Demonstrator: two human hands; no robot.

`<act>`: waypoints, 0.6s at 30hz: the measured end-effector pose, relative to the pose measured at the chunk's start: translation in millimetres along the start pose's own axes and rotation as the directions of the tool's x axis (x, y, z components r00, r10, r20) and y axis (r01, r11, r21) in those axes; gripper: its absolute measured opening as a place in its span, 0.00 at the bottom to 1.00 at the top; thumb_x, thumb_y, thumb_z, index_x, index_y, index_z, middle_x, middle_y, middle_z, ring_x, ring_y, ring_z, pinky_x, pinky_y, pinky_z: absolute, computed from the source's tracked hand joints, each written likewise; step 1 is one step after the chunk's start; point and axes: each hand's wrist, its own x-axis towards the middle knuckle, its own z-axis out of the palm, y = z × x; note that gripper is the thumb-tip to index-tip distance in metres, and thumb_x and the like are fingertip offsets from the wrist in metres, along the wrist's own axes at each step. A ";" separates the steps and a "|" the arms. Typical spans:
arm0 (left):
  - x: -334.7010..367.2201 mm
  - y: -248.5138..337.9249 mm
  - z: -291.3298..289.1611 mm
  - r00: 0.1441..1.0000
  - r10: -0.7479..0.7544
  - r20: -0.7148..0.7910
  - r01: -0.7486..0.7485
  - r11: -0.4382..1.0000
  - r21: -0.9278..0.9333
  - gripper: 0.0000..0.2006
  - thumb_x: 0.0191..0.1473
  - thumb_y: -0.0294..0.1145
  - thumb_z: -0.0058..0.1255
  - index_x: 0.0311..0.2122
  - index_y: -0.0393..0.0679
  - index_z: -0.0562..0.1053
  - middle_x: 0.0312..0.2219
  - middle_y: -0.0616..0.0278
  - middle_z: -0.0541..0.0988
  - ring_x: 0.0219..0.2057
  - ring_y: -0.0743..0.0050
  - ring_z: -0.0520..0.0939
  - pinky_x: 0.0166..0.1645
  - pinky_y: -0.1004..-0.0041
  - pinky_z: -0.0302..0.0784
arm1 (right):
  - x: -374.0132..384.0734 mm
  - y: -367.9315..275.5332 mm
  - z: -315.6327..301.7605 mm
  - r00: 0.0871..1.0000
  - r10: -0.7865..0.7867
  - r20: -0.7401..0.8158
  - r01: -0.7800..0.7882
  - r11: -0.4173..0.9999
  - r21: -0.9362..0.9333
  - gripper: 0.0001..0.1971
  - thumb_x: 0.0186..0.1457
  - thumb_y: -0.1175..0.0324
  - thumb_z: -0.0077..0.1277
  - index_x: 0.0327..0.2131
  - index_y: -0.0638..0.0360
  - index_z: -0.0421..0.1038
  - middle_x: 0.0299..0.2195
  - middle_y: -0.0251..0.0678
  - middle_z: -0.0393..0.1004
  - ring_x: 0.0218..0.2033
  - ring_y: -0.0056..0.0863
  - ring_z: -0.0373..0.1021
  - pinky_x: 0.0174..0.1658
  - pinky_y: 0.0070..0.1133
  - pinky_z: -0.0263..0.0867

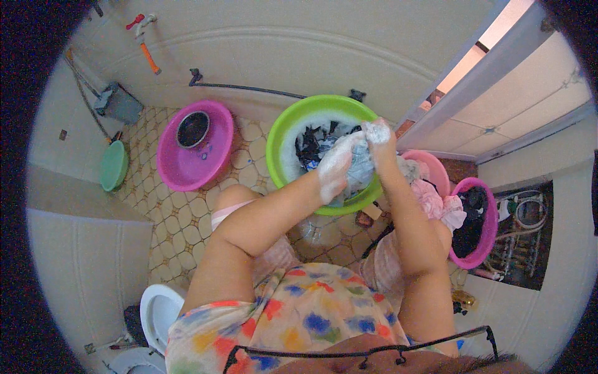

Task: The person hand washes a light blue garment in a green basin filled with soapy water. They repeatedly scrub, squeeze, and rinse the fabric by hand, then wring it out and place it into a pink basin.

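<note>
A green basin (278,121) on the floor in front of me holds foamy water and dark and light clothes. Covered in suds, my left hand (335,167) is closed on a light blue cloth (361,163) over the basin. My right hand (378,136), also foamy, grips the same cloth near the basin's right rim. The cloth hangs between both hands, its lower part down in the basin. Dark wet clothes (314,142) lie in the suds to the left of the cloth. Foam hides most of my fingers.
Left of the green basin stands a pink basin (167,163) with a dark round bowl (193,129) in it. At my right are a light pink basin (436,165) with pink clothes (430,198) and a magenta basin (492,215) of dark clothes. A wall tap (144,23) is far left.
</note>
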 end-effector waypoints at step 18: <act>-19.3 71.5 -82.2 0.986 0.017 -0.166 0.155 0.281 0.947 0.09 0.46 0.41 0.48 0.28 0.47 0.68 0.22 0.73 0.67 0.26 0.84 0.66 0.29 0.80 0.62 | 11.6 196.1 100.6 0.544 0.419 0.727 0.185 0.786 -0.591 0.13 0.42 0.65 0.43 0.26 0.66 0.71 0.27 0.46 0.73 0.29 0.37 0.70 0.33 0.30 0.62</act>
